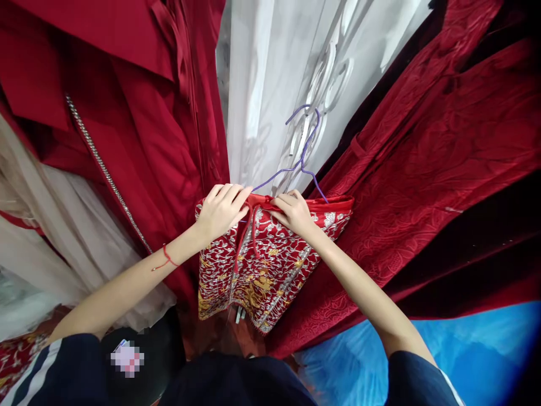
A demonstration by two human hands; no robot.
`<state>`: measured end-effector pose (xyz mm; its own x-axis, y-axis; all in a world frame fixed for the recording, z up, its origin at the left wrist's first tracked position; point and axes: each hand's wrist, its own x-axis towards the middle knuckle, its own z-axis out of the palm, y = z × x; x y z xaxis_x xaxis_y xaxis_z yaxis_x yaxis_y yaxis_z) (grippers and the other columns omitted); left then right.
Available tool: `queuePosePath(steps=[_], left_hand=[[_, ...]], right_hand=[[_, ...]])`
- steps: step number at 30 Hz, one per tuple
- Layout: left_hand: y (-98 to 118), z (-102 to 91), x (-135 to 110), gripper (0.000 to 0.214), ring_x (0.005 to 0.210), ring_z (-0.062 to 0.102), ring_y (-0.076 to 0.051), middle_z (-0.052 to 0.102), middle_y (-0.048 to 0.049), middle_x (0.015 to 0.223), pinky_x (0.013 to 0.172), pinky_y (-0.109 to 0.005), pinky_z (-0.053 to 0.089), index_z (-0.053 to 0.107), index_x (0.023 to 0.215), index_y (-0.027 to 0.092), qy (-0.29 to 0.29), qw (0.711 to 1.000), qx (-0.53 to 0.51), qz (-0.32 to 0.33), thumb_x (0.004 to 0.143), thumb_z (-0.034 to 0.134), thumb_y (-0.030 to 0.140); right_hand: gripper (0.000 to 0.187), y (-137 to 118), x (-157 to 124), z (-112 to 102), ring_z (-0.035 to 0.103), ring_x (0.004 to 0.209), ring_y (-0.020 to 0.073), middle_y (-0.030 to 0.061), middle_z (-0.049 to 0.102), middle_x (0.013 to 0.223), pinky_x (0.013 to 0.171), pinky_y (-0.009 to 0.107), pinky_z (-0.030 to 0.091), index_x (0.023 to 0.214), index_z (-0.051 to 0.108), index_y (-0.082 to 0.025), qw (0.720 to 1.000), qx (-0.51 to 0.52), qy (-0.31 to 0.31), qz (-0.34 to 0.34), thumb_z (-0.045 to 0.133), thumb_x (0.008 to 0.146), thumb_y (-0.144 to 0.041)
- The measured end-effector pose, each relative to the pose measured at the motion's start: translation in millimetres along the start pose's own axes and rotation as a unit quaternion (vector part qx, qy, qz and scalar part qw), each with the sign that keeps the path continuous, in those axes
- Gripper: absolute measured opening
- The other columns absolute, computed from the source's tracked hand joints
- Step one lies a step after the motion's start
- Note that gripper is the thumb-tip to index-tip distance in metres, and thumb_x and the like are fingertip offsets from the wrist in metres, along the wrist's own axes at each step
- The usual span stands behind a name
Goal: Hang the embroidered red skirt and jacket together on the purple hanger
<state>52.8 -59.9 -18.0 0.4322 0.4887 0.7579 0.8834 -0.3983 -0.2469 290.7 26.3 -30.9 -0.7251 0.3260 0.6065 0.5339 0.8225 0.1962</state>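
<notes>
A red skirt [262, 265] embroidered in silver and gold hangs from a purple hanger [302, 158] in the middle of the view. My left hand [220, 211] is closed on the left part of its red waistband. My right hand [293, 213] pinches the waistband near the middle, by the red ties. A thin red string circles my left wrist. The hanger's hook rises in front of a white garment.
Dark red gowns [422, 169] hang at the right and a red satin gown with a rhinestone strap [105, 169] at the left. A white garment [270, 84] hangs behind. Cream tulle [51, 225] is at far left. Blue surface [465, 349] lies at lower right.
</notes>
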Motion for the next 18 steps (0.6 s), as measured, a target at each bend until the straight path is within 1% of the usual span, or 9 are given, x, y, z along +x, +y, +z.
queuePosePath(steps=[2,4,7,9,11,13,16,17,18], left_hand=[[-0.5,0.1,3.3,0.042,0.104,0.065,-0.027,0.069,-0.0149,0.116,0.090,-0.042,0.050,0.056,0.135,0.016,0.032,0.999,-0.005,0.030,0.094,0.058,0.025],[-1.6,0.9,5.6,0.038,0.108,0.066,-0.023,0.070,-0.0107,0.122,0.094,-0.039,0.049,0.058,0.133,0.023,0.059,0.992,-0.011,0.115,0.095,0.057,0.021],[0.1,3.6,9.4,0.028,0.110,0.066,-0.016,0.073,-0.0012,0.119,0.096,-0.034,0.049,0.065,0.116,0.031,0.088,0.958,-0.054,0.269,0.097,0.052,0.014],[3.7,2.9,15.3,0.021,0.106,0.068,-0.014,0.075,-0.0001,0.112,0.094,-0.033,0.050,0.066,0.106,0.028,0.084,0.945,-0.115,0.294,0.099,0.050,0.015],[5.8,-1.7,26.8,0.016,0.099,0.068,-0.015,0.075,-0.0027,0.105,0.090,-0.035,0.052,0.062,0.100,0.023,0.060,0.948,-0.201,0.240,0.101,0.047,0.020],[2.0,-7.7,45.5,0.017,0.094,0.068,-0.015,0.073,-0.0041,0.102,0.083,-0.036,0.053,0.057,0.099,0.021,0.055,0.943,-0.304,0.125,0.103,0.042,0.028],[-19.9,-8.4,82.8,0.045,0.096,0.068,-0.014,0.071,-0.0034,0.108,0.071,-0.035,0.047,0.053,0.100,0.016,0.107,0.917,-0.371,-0.101,0.108,0.018,0.043],[-30.5,-4.9,95.0,0.058,0.097,0.068,-0.014,0.070,-0.0034,0.108,0.068,-0.035,0.043,0.053,0.098,0.013,0.109,0.911,-0.362,-0.166,0.107,0.006,0.045],[-41.5,0.3,105.4,0.068,0.098,0.068,-0.014,0.070,-0.0053,0.107,0.067,-0.035,0.037,0.054,0.095,0.008,0.085,0.905,-0.358,-0.216,0.106,-0.004,0.043]], right_hand=[[0.029,-2.3,-1.9,-1.6,0.055,0.079,0.0222,0.0064,0.066,0.088,0.081,0.035,0.035,0.099,0.066,-0.022,1.000,-0.003,0.006,0.000,0.043,0.102,-0.039],[0.029,-3.9,-3.1,-3.9,0.055,0.080,0.0223,0.0073,0.066,0.090,0.081,0.035,0.035,0.099,0.065,-0.021,1.000,-0.002,0.010,-0.006,0.042,0.103,-0.037],[0.028,-5.6,-4.1,-8.4,0.055,0.080,0.0216,0.0074,0.065,0.089,0.082,0.035,0.035,0.098,0.065,-0.019,1.000,0.004,0.012,-0.020,0.041,0.103,-0.033],[0.028,-6.3,-4.3,-11.0,0.054,0.079,0.0213,0.0070,0.065,0.088,0.082,0.034,0.035,0.097,0.064,-0.019,1.000,0.002,0.006,-0.024,0.040,0.103,-0.032],[0.030,-6.6,-4.0,-12.1,0.054,0.079,0.0212,0.0066,0.064,0.087,0.082,0.034,0.035,0.095,0.064,-0.020,1.000,-0.006,-0.001,-0.026,0.039,0.104,-0.035],[0.034,-6.2,-2.9,-11.3,0.053,0.078,0.0208,0.0062,0.064,0.087,0.082,0.034,0.034,0.094,0.064,-0.020,1.000,-0.020,-0.003,-0.023,0.037,0.105,-0.037],[0.036,-5.2,-0.1,-8.1,0.052,0.076,0.0199,0.0059,0.063,0.086,0.081,0.033,0.033,0.093,0.064,-0.019,0.999,-0.039,0.006,-0.018,0.036,0.105,-0.040],[0.036,-4.9,0.8,-7.1,0.051,0.075,0.0197,0.0059,0.063,0.085,0.080,0.033,0.033,0.092,0.064,-0.019,0.999,-0.044,0.010,-0.019,0.037,0.104,-0.040],[0.036,-4.8,1.6,-6.3,0.051,0.075,0.0195,0.0058,0.063,0.085,0.080,0.033,0.032,0.092,0.064,-0.019,0.999,-0.048,0.013,-0.021,0.038,0.104,-0.041]])
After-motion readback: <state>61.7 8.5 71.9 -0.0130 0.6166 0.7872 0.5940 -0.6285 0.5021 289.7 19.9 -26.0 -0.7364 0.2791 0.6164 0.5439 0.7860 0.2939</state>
